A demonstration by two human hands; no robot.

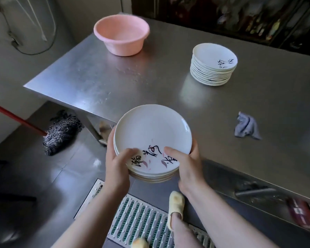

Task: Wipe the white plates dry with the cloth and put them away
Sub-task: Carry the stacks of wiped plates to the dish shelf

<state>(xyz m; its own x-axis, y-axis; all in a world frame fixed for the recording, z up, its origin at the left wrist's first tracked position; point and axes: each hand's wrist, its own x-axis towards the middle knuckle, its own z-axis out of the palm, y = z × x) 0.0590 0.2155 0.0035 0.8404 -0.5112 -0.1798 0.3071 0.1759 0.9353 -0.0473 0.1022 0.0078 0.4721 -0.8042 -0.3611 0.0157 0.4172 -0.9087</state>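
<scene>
- Left hand (115,164) and right hand (187,164) clamped on opposite rims of held plate stack (150,135), thumbs on top plate.
- Stack level, off the near corner of steel table (168,97).
- Cloth (247,128) lying right of grip, nearer right hand.
- Second plate stack (214,65) farther back-right, well apart.

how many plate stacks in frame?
2. One stack stands on the steel table, far right. The other stack is held at the table's near edge, gripped by the left hand and right hand. Plates per stack: unclear.
</scene>
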